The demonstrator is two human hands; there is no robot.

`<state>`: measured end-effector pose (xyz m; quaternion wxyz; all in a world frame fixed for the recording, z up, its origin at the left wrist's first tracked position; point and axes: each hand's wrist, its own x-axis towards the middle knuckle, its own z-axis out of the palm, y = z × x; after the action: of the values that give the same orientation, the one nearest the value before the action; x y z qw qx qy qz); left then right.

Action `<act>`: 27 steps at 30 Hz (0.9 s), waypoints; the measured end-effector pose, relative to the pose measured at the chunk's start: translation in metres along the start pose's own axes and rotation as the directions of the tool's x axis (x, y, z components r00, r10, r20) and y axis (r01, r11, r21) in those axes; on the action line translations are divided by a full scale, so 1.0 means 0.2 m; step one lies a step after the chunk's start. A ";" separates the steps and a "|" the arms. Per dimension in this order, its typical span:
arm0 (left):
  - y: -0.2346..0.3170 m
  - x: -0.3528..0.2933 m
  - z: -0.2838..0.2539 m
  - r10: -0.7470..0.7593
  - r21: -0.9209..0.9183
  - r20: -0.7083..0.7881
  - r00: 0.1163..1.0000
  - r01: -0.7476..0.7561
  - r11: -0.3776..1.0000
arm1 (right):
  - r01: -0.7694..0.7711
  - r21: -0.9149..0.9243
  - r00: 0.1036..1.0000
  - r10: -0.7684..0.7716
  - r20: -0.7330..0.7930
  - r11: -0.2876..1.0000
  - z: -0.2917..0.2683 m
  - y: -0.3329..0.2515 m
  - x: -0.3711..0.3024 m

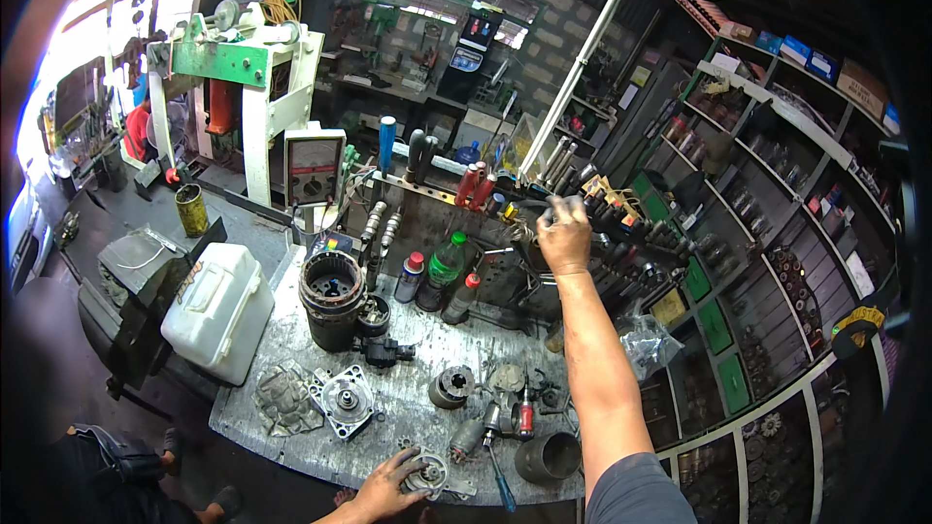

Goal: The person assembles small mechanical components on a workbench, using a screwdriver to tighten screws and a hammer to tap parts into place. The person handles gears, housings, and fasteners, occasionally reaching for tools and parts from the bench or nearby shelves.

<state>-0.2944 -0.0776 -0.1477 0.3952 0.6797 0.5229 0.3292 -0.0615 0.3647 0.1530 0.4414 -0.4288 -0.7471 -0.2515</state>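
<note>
My left hand (390, 485) rests at the bench's near edge, its fingers curled over a round cast-metal housing (427, 473). My right arm stretches far forward to the tool rack. Up there my right hand (565, 235) is closed among dark tool handles; what it grips is hidden. Right of the left hand lie a small cylindrical motor part (466, 438), a red-handled ratchet (526, 414), a blue-handled screwdriver (503, 480) and a dark metal ring (548, 457). A flanged metal end cover (345, 401) sits farther left, beside a crumpled clear plastic bag (287, 398).
A large cylindrical motor housing (332, 299), a green bottle (448, 259) and spray cans (411, 277) stand along the back of the bench. At left is a white plastic case (219, 311). Parts shelves (767, 150) line the right wall. A person's feet (225, 502) show at lower left.
</note>
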 end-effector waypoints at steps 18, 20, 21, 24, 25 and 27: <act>0.11 0.01 0.13 0.005 0.128 -0.260 0.966 0.029 0.991 | -0.905 0.364 0.284 0.322 0.903 -0.221 -1.12 -0.55 -1.64; 0.15 0.00 0.17 -0.012 0.094 -0.327 0.945 0.045 0.995 | -0.958 0.229 0.176 0.279 0.944 -0.172 -1.16 -0.67 -1.82; 0.17 0.01 0.18 0.017 0.131 -0.360 0.933 0.033 0.991 | -0.943 0.332 0.312 0.292 0.904 -0.019 -1.17 -0.72 -1.89; 0.21 0.01 0.19 -0.055 0.103 -0.359 0.932 0.098 0.990 | -0.923 0.325 0.381 0.374 0.846 0.206 -1.17 -0.84 -2.01; 0.22 0.01 0.18 -0.048 0.151 -0.353 0.934 0.108 0.983 | -0.914 0.301 0.391 0.401 0.828 0.271 -1.16 -0.86 -2.03; 0.22 0.02 0.17 -0.089 0.013 -0.331 0.940 0.099 0.995 | -0.863 0.300 0.478 0.462 0.747 0.407 -1.13 -0.90 -2.04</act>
<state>-0.2440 -0.0871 -0.1258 0.3074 0.5952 0.6183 0.4112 -0.0177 -0.0679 -0.0930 0.3850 -0.5721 -0.6224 0.3702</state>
